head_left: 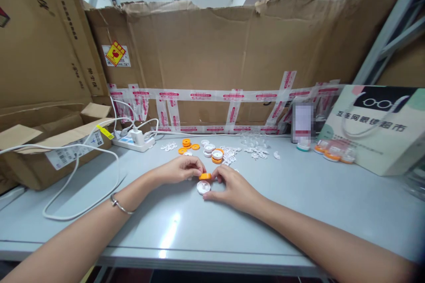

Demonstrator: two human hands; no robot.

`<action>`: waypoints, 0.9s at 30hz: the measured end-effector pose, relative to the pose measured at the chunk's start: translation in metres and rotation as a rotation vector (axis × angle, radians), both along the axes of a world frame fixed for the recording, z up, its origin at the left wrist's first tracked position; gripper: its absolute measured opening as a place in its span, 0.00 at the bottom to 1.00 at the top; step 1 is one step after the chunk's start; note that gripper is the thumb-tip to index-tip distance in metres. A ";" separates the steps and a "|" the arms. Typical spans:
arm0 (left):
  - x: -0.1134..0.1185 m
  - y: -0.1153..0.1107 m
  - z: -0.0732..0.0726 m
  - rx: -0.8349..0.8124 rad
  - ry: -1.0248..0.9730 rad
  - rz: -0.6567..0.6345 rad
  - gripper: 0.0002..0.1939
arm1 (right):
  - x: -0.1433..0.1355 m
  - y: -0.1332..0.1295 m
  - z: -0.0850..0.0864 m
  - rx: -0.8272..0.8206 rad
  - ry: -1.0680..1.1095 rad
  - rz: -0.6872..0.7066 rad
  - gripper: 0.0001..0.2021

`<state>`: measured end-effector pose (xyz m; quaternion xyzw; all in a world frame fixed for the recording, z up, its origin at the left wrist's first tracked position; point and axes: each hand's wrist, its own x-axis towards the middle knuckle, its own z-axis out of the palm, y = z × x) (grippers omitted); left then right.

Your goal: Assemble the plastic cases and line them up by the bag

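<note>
My left hand (pixel 186 168) is closed in a pinch on the left side of a small orange round piece (pixel 205 176). Just in front of that lies a white round shallow piece (pixel 203 187), its open face turned toward me. The thumb of my right hand (pixel 232 187) presses at its lower edge, and the curled index finger is at its upper right, close to the orange piece. Behind my hands are several orange rings (pixel 186 142), white and orange round pieces (pixel 217 154), and a heap of small white cut-out parts (pixel 229 154).
Clear plastic covers (pixel 254 139) lie at the back. To the right stand a phone (pixel 303 121), capped round pieces (pixel 332 151) and a paper bag (pixel 375 128). A power strip (pixel 134 140) with a looping white cable (pixel 117 172) and an open carton (pixel 53 150) occupy the left.
</note>
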<state>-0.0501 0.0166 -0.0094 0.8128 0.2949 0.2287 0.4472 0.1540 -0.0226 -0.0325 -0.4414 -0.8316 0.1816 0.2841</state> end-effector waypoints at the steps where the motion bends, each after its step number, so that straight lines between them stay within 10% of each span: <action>1: 0.000 0.000 0.001 0.010 0.011 0.001 0.12 | 0.000 0.000 0.000 0.002 0.002 0.000 0.20; 13: -0.001 0.006 -0.005 0.601 0.181 0.118 0.06 | -0.001 0.003 -0.002 0.021 0.013 0.046 0.19; 27: -0.001 -0.006 0.009 0.472 0.212 -0.130 0.08 | -0.001 0.003 0.001 -0.015 0.049 0.141 0.11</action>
